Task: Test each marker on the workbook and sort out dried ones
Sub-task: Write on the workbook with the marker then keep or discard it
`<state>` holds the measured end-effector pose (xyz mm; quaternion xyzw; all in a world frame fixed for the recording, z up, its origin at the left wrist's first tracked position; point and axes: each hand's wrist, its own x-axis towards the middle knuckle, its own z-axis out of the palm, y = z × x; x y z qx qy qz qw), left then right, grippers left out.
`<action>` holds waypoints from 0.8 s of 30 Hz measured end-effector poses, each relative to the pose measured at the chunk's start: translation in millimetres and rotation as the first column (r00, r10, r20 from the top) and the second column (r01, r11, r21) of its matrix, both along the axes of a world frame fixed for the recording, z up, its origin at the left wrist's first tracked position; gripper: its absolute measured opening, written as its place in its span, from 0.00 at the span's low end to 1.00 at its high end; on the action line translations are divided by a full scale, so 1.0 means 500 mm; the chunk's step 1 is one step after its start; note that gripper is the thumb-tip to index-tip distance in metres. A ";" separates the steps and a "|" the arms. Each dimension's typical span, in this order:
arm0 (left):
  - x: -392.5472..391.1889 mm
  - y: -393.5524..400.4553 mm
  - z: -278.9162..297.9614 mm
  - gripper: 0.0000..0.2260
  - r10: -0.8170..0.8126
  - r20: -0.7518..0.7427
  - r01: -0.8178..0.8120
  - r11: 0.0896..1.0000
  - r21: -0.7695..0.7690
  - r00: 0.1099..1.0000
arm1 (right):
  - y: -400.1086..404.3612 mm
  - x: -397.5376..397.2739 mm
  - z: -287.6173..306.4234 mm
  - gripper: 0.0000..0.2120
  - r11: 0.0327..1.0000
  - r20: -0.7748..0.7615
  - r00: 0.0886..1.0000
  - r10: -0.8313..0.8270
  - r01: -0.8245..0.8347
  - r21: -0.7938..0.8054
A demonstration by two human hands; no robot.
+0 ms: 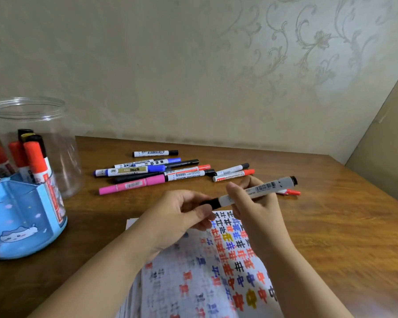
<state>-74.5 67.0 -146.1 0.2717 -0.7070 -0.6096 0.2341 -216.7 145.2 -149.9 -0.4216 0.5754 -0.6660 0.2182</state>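
- My right hand (251, 203) grips the white marker (251, 191) by its barrel, held level above the workbook (216, 271).
- My left hand (182, 216) pinches the black cap (213, 203); looks like uncapping or recapping, can't tell which.
- Loose markers (161, 173) lie on the desk (331, 226) beyond the workbook, well apart from the blue holder (21, 226), probably two sort groups.

Counts on the table (331, 226): markers, holders, one workbook, two hands.

About ten loose markers (147, 173) lie in the far cluster, one more red-tipped beside it at right; one white marker (255, 191) sits in the two hands, left hand (177, 216) and right hand (255, 203). One workbook (216, 271), one blue holder (21, 221) with roughly six markers, one clear jar (32, 125).
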 end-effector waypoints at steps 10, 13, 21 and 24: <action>-0.004 0.013 -0.007 0.07 0.046 0.125 0.007 0.920 -0.393 0.991 | -0.003 0.021 -0.008 0.15 0.998 0.183 0.982 0.052 -0.045 -0.038; -0.006 0.012 0.001 0.06 0.090 0.147 -0.027 0.923 -0.384 0.985 | -0.007 0.026 -0.008 0.16 0.997 0.206 0.978 0.031 -0.045 0.064; 0.082 0.000 0.037 0.09 0.369 0.250 -0.243 0.875 -0.419 0.895 | 0.005 0.048 0.035 0.06 0.961 -0.732 0.675 -0.096 0.255 0.109; 0.141 0.012 0.039 0.10 0.388 0.250 -0.256 0.864 -0.434 0.887 | -0.015 0.106 0.051 0.15 0.970 -0.925 0.325 0.195 0.075 0.231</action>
